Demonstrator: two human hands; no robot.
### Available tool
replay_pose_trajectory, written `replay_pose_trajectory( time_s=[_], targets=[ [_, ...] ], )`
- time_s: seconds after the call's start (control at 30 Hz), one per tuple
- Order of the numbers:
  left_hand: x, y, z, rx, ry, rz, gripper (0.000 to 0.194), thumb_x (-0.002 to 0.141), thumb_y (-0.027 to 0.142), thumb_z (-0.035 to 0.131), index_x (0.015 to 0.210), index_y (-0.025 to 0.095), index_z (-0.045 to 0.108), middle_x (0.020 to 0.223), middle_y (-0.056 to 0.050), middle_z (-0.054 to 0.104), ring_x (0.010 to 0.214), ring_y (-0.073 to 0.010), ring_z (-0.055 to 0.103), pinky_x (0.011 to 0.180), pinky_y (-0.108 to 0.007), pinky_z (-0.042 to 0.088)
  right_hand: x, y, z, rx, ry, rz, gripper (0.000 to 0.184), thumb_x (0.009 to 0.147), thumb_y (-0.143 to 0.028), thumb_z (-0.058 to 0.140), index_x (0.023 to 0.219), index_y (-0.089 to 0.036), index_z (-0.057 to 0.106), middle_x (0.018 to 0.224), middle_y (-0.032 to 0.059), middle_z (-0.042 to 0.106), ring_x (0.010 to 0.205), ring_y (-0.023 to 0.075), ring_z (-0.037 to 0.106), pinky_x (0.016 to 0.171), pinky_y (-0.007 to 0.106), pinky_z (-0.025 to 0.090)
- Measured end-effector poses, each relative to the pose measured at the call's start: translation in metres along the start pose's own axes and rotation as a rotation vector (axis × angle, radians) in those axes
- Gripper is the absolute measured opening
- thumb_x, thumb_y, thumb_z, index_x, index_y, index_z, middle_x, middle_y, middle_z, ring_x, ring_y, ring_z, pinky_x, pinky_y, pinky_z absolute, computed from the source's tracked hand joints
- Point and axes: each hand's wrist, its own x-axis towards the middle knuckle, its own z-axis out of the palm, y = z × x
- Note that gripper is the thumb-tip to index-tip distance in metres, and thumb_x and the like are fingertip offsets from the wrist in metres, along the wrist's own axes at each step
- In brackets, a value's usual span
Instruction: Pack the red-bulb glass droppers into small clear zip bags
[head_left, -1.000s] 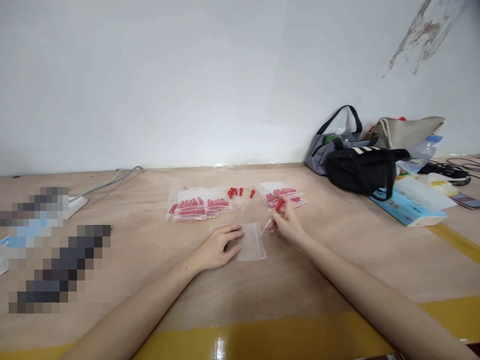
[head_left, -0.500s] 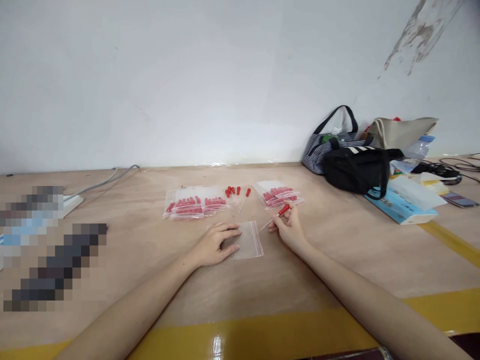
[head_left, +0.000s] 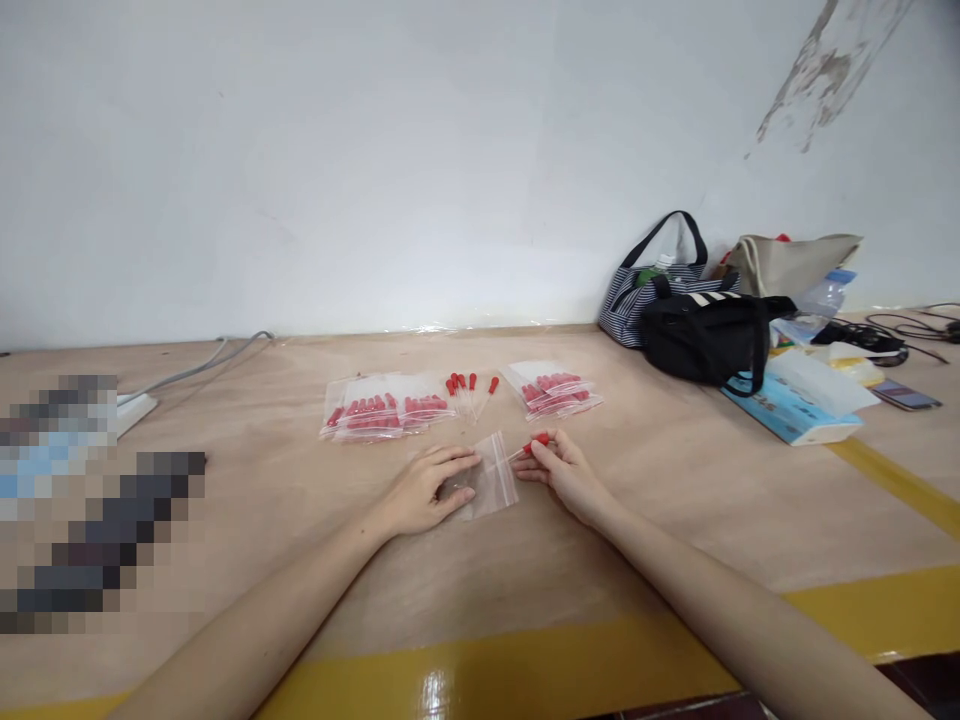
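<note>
A clear zip-lock bag [head_left: 491, 490] lies before me with its zip edge to the right. My left hand [head_left: 429, 487] rests on the bag's left part, fingers and thumb spread apart. Pinched in my right hand [head_left: 559, 468] is a dropper with a red bulb [head_left: 537, 443]. Its thin clear tube points left and reaches the bag's mouth; whether the tip is inside I cannot tell. Several loose red-bulbed droppers [head_left: 472, 382] lie beyond the bag. Filled bags of droppers [head_left: 367, 412] are piled at the left, and another pile of filled bags [head_left: 556, 390] lies at the right.
A black bag [head_left: 701, 340] and a striped bag [head_left: 622, 305] stand against the wall at the right. Near them are a blue tissue pack [head_left: 795, 410], a phone [head_left: 907, 394] and cables. Pixelated items [head_left: 112, 530] and a grey cable [head_left: 202, 370] are at the left.
My right hand has moved left and slightly down, bringing the dropper's tube to the bag's mouth. The bag's right end has tilted and bulged. My left hand stays on the bag.
</note>
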Motion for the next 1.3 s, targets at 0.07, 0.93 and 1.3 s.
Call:
replay_pose_trajectory(
  time_s=[0.07, 0.93, 1.3],
  targets=[
    [0.000, 0.000, 0.000, 0.000, -0.002, -0.002, 0.040, 0.085, 0.037, 0.046, 0.124, 0.026, 0.045, 0.125, -0.005, 0.048, 0.115, -0.0214, 0.044, 0.097, -0.040, 0.036, 0.003, -0.003, -0.004, 0.044, 0.086, -0.035, 0.034, 0.064, -0.037, 0.065, 0.083, -0.021, 0.041, 0.069, -0.0063, 0.058, 0.057, 0.0111, 0.062, 0.057, 0.027, 0.051],
    [0.000, -0.001, 0.000, 0.016, -0.006, -0.010, 0.039, 0.085, 0.039, 0.046, 0.123, 0.027, 0.047, 0.126, -0.006, 0.048, 0.115, -0.0225, 0.044, 0.097, -0.042, 0.035, 0.009, -0.005, -0.015, 0.060, 0.209, -0.128, 0.032, 0.066, -0.036, 0.061, 0.086, -0.022, 0.039, 0.064, -0.0068, 0.056, 0.056, 0.0121, 0.062, 0.054, 0.028, 0.052],
    [-0.001, -0.001, 0.001, 0.011, -0.004, -0.014, 0.039, 0.085, 0.039, 0.046, 0.122, 0.027, 0.048, 0.126, -0.005, 0.048, 0.116, -0.0212, 0.043, 0.097, -0.040, 0.036, 0.015, -0.010, -0.024, 0.020, 0.315, -0.194, 0.034, 0.065, -0.037, 0.061, 0.084, -0.022, 0.038, 0.060, -0.0083, 0.054, 0.050, 0.0101, 0.058, 0.047, 0.024, 0.050]
  ],
)
